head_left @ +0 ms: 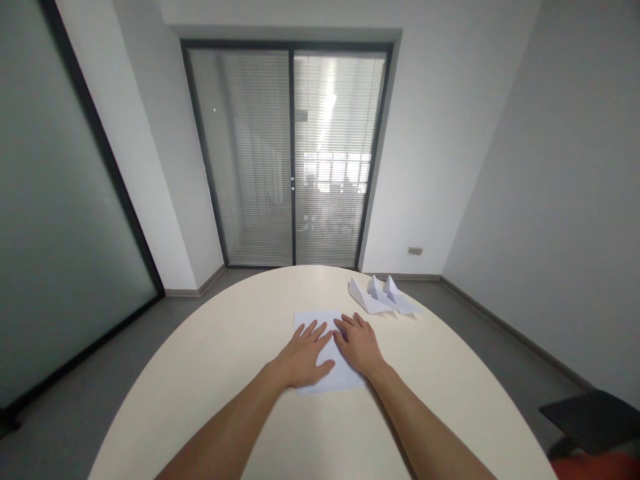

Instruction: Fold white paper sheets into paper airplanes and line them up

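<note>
While three folded white paper shapes [380, 303] near the round cream tabletop [215, 360]'s far right edge seem finished, the flat white paper sheet [342, 377] mid-tabletop looks unshaped beneath the left hand [304, 359], fingers spread, and right hand [361, 345], fingers slightly parted.

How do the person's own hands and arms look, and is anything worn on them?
The left hand and right hand are bare, without gloves; no rings, watch or markings can be seen. The left forearm and right forearm narrow towards the hands, with no sleeve in view.
</note>
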Motion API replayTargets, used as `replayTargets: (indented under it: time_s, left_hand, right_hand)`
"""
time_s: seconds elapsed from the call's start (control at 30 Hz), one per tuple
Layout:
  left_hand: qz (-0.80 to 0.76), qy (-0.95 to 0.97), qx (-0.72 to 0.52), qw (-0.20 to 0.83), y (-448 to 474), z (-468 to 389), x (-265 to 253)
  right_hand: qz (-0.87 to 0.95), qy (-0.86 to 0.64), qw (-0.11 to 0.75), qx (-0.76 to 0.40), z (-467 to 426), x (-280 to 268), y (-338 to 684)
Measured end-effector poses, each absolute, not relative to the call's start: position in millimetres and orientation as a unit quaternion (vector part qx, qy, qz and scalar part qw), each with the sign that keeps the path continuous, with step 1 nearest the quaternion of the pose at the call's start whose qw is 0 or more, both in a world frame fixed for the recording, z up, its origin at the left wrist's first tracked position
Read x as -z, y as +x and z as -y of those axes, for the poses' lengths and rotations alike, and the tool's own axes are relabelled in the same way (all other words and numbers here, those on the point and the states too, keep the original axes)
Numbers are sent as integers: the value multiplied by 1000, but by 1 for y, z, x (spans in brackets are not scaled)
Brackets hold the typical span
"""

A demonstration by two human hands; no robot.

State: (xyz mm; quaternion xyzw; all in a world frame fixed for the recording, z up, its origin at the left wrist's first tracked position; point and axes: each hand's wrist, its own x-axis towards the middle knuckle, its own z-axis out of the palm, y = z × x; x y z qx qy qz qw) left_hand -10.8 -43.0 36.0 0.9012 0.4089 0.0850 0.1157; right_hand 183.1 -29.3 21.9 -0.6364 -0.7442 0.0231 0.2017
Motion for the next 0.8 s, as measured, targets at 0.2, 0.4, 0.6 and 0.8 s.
replayTargets:
  time_s: [0.2, 0.4, 0.6, 0.8]
  left_hand:
    - [-462, 873, -103, 113, -7, 40, -30]
    - [-547, 823, -143, 56, -9, 29, -17]
    - [-587, 793, -159, 23, -13, 20, -15]
    - [-569, 805, -169, 19, -19, 15, -16]
  right_hand:
    - [759, -603, 244, -28, 23, -17, 188]
    - [777, -559, 289, -31, 21, -17, 190]
    - [795, -530, 290, -53, 27, -22, 189]
    - [866, -434, 213, -125, 38, -32, 190]
